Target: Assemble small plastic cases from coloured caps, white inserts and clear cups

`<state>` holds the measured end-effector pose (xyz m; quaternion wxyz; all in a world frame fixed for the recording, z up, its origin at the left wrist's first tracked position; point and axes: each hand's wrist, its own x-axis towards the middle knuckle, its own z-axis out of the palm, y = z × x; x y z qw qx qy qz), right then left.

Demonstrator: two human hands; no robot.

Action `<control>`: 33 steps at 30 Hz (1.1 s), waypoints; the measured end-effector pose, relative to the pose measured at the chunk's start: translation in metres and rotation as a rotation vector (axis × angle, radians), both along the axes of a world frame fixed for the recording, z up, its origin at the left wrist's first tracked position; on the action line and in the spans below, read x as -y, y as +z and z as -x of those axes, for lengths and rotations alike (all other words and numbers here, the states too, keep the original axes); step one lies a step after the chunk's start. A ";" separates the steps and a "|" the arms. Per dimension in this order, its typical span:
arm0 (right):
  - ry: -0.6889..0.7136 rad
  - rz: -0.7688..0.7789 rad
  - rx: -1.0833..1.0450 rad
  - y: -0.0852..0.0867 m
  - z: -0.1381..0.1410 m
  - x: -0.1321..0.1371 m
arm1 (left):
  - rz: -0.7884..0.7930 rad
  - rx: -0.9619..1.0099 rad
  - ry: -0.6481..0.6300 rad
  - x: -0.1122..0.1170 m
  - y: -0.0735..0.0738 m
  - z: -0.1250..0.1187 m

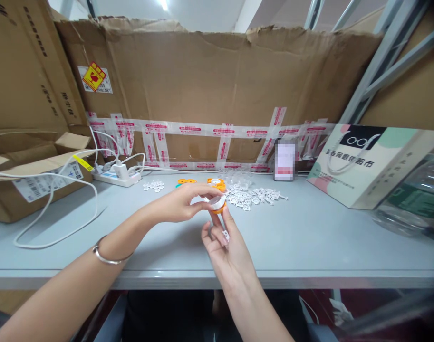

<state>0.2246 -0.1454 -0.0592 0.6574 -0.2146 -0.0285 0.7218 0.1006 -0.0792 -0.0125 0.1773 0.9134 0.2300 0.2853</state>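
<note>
1. Nearest: bare front stretch of a grey table; both forearms reach in over its edge, a silver bracelet on the left wrist.
2. Right hand turned palm up, fingertips closed on the lower side of an orange-and-white round piece. A small white part shows at its curled fingers; how firmly that one is held, cannot tell.
3. Left hand comes in from the side, thumb and fingers pinching the same round piece near its white top. The piece sits between the two hands, slightly tilted, raised above the table.
4. Just beyond the hands: orange pieces and a bit of a teal piece, partly hidden by the left hand.
5. Right of these, a loose heap of white openwork parts, with clear pieces behind; to the left, a small cluster of flat white parts.
6. Farther out: power strip at left, an open carton beside it; at right, a phone upright, then a printed bag and a clear bottle.
7. Backmost: tall cardboard wall, banded with red-and-white tape.
</note>
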 end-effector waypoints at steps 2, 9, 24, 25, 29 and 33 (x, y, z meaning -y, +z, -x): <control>0.003 0.000 -0.013 0.000 0.000 0.000 | 0.013 0.003 0.001 -0.001 0.001 0.001; 0.017 0.003 -0.036 0.000 0.000 0.000 | 0.076 -0.010 0.010 -0.002 0.003 0.004; -0.018 -0.002 -0.036 0.004 0.003 0.002 | 0.200 -0.046 0.024 -0.002 0.005 0.005; -0.022 -0.004 -0.035 0.004 0.003 0.002 | 0.201 -0.041 0.019 -0.002 0.004 0.005; -0.029 -0.011 -0.029 0.003 0.004 0.003 | 0.205 -0.039 0.013 -0.003 0.004 0.005; -0.028 -0.023 -0.019 0.003 0.005 0.003 | 0.193 -0.036 -0.009 -0.004 0.005 0.005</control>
